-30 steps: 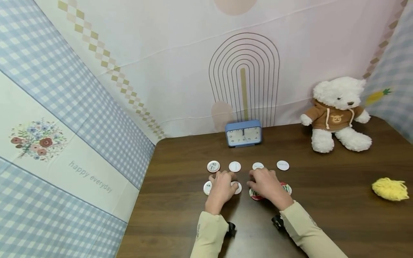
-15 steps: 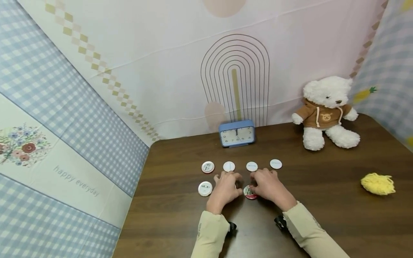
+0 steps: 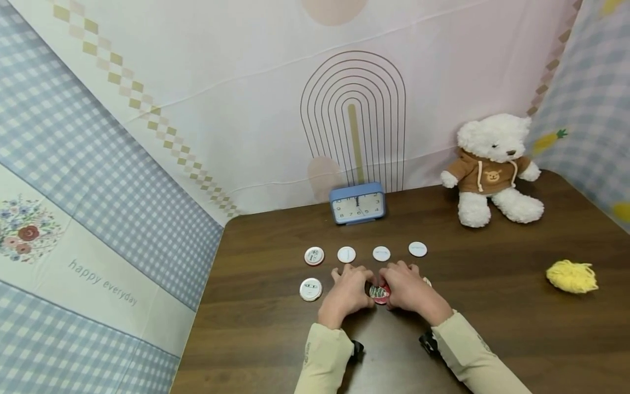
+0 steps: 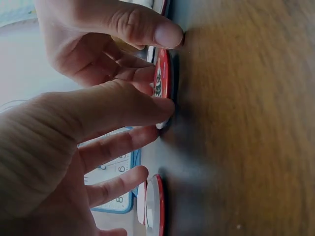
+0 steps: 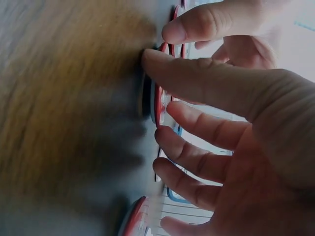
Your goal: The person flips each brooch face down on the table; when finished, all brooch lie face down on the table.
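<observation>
Between the two hands lies a red button badge [image 3: 379,294] with a green and white picture. My left hand [image 3: 350,293] pinches its left side, thumb in front and index finger behind, as the left wrist view shows. From the other side my right hand [image 3: 410,289] grips the same badge, its thumb [image 5: 172,66] lying across the near face of the rim. To the left, a white-backed badge [image 3: 311,289] shows its pin. Another badge [image 3: 427,282] peeks out behind the right hand, mostly hidden.
Behind the hands several badges form a row, from a red-rimmed one [image 3: 314,256] to a white one [image 3: 418,249]. Farther back stand a blue clock [image 3: 357,203] and a white teddy bear [image 3: 494,172]. Yellow yarn [image 3: 572,277] lies on the brown table [image 3: 256,328] at right.
The left hand has moved right, away from the white-backed badges, to the red badge. The right hand has closed in on that badge's other side. The head view has shifted slightly.
</observation>
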A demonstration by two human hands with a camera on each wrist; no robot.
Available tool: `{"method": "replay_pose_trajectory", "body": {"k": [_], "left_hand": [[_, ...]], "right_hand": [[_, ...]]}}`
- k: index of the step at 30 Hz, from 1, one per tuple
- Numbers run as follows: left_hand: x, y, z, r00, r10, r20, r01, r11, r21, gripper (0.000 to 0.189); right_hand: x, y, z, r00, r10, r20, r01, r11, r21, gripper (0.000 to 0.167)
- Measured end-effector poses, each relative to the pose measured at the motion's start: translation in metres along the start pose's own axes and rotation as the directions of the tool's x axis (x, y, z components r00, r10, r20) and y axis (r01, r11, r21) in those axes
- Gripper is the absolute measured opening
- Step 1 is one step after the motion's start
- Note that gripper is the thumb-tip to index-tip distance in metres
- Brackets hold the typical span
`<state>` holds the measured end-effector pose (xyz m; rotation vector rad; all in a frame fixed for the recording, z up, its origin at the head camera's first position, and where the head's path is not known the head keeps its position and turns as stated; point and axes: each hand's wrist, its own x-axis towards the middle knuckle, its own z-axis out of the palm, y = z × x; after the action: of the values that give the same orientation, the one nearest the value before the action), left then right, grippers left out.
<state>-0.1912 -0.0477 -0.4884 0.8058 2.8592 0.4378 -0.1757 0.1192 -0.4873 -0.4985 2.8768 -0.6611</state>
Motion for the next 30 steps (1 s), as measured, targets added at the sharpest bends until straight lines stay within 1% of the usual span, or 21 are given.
{"method": "replay_pose_trajectory", "body": {"k": [6,11,13,19,22,26,30], "left_hand": [[0.0,0.002,0.002,1.0,0.022,-0.003,-0.022,0.999,0.035,0.03],[-0.001,0.003,0.001,0.999,0.044,-0.027,-0.043,0.999,0.021,0.02],[-0.001,0.003,-0.001,0.998,0.049,-0.024,-0.049,0.999,0.005,0.017],[-0.004,0.001,-0.008,0.999,0.052,0.003,-0.052,0.998,-0.039,0.017],[-0.003,-0.001,-0.01,0.998,0.064,0.01,-0.063,0.997,-0.051,0.015],[-0.002,-0.003,-0.011,0.996,0.089,0.004,-0.089,0.994,-0.071,0.012],[-0.004,-0.005,-0.012,0.994,0.106,-0.013,-0.106,0.991,-0.082,0.012]], "right_hand": [[-0.004,0.003,-0.003,0.998,-0.058,-0.024,0.057,0.997,-0.043,0.031],[-0.006,0.004,-0.009,0.996,-0.084,-0.008,0.084,0.994,-0.073,0.027],[-0.006,0.004,-0.011,0.995,-0.095,0.006,0.096,0.993,-0.073,0.029],[-0.006,0.007,-0.019,0.988,-0.15,0.024,0.151,0.988,-0.036,0.025],[-0.008,0.008,-0.023,0.986,-0.162,0.028,0.162,0.987,-0.009,0.023],[-0.009,0.008,-0.026,0.984,-0.175,0.029,0.174,0.984,0.021,0.022],[-0.009,0.009,-0.026,0.979,-0.205,0.017,0.205,0.978,0.043,0.017]]}}
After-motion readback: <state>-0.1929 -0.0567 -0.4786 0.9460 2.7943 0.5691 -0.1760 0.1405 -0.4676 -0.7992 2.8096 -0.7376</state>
